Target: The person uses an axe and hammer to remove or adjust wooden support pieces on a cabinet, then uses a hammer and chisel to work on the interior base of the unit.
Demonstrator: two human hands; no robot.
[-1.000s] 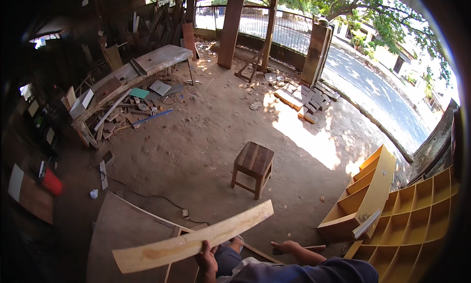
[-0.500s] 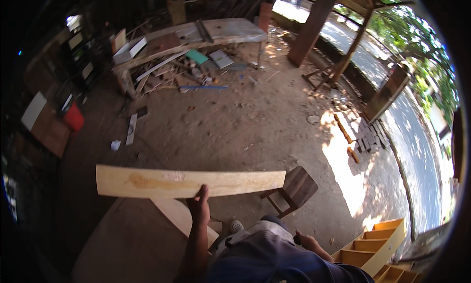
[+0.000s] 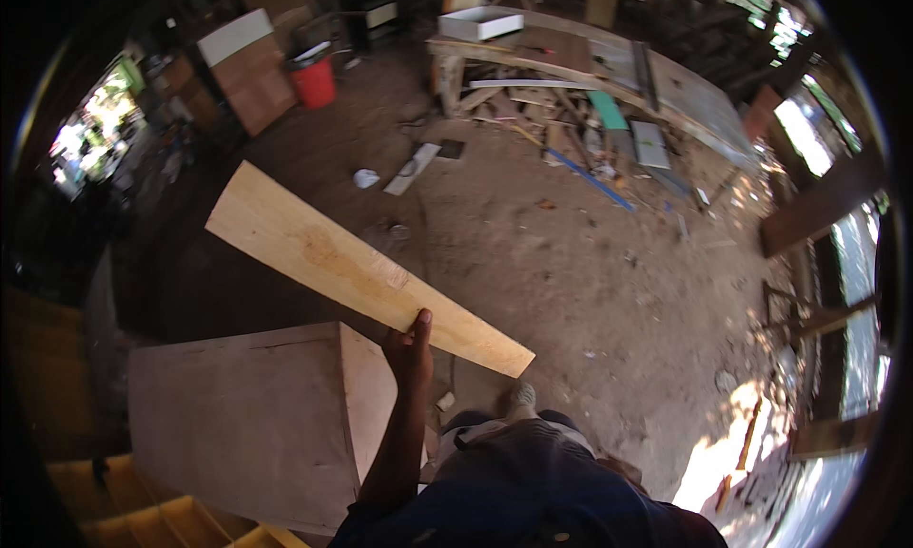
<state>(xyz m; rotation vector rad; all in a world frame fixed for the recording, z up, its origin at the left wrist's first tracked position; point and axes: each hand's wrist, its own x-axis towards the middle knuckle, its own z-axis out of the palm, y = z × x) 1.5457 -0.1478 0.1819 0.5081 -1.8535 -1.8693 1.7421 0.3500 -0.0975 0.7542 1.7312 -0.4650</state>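
My left hand [image 3: 411,348] grips a long, pale wooden board [image 3: 319,253] near its lower edge, with the thumb lying over the face. The board slants from upper left down to the right and is held above the floor. A reddish-brown patch and a small paper-like label mark its face. Just below and left of the hand stands a large plain wooden box [image 3: 238,405], close to my forearm. My right hand cannot be made out beside my dark shirt.
A yellow compartmented shelf unit [image 3: 157,529] stands at the lower left. Across the dirt floor [image 3: 533,272] are a worktable [image 3: 609,73] with wood scraps heaped beneath, a red bin [image 3: 312,80] and leaning panels [image 3: 249,82]. A dark post [image 3: 823,206] rises at the right.
My view has turned left, so the table and bin appear farther right. The board has gone from nearly level to slanting, still in my left hand. My right hand has dropped from sight.
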